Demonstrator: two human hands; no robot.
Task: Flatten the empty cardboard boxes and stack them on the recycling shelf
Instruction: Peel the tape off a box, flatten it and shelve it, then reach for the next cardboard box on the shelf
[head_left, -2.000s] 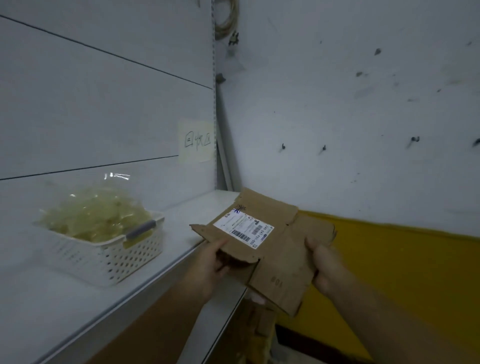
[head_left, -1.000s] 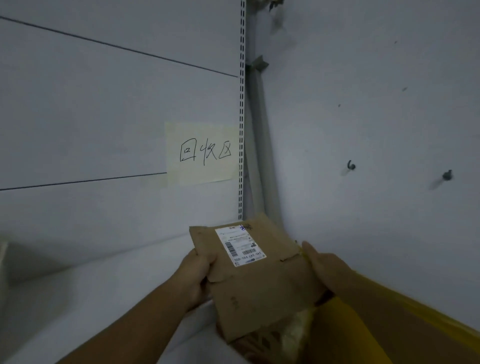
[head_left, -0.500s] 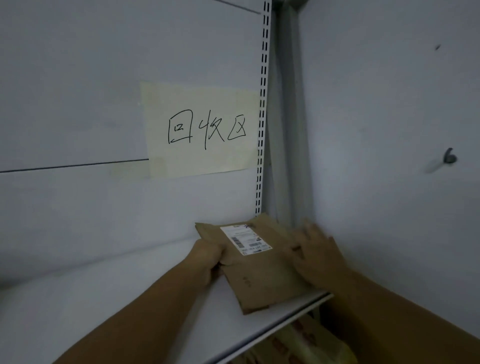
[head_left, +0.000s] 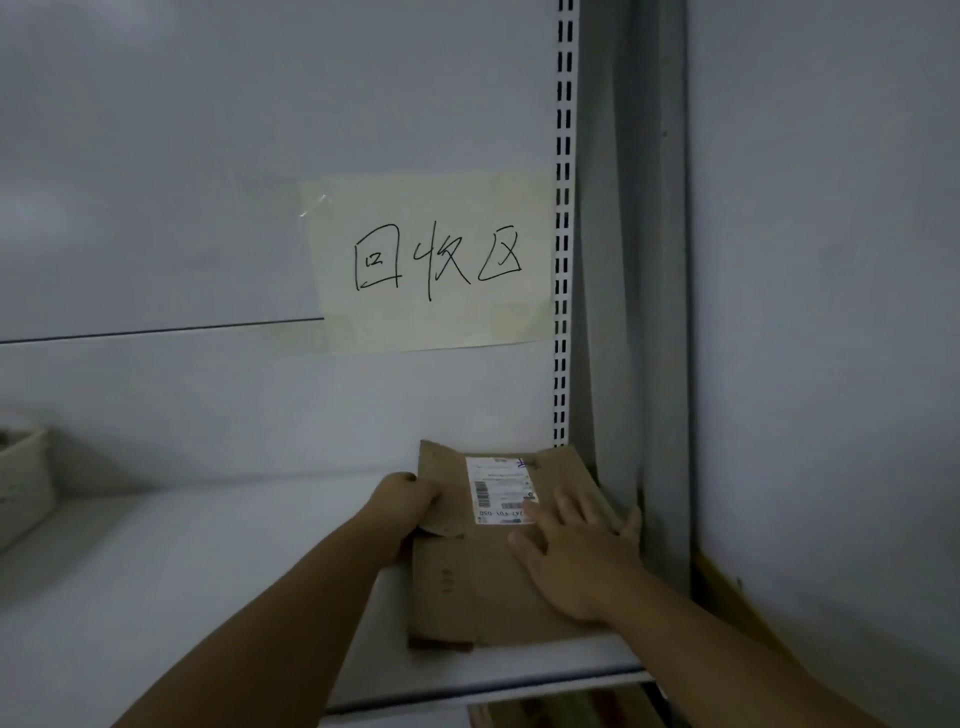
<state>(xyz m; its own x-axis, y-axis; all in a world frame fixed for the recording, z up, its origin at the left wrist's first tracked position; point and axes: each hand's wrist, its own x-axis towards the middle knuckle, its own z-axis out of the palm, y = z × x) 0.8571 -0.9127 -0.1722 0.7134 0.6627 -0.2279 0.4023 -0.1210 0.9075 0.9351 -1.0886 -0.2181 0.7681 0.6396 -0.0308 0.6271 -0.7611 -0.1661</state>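
Left hand (head_left: 402, 506) grips the flattened box (head_left: 467, 582) (label up) on the shelf (head_left: 156, 571); right hand (head_left: 582, 556) presses flat, fingers spread.

White shelf (head_left: 156, 597), seen from above its front edge. Flattened cardboard box (head_left: 467, 587) flat on it, directly beneath the right grip (head_left: 576, 561), left edge pinched by the left grip (head_left: 405, 506). White basket (head_left: 23, 483) well left of the left grip, only partly in view.

Single head-worn wide-angle view, facing forward, close above the shelf (head_left: 156, 597), back panel (head_left: 156, 130) filling frame
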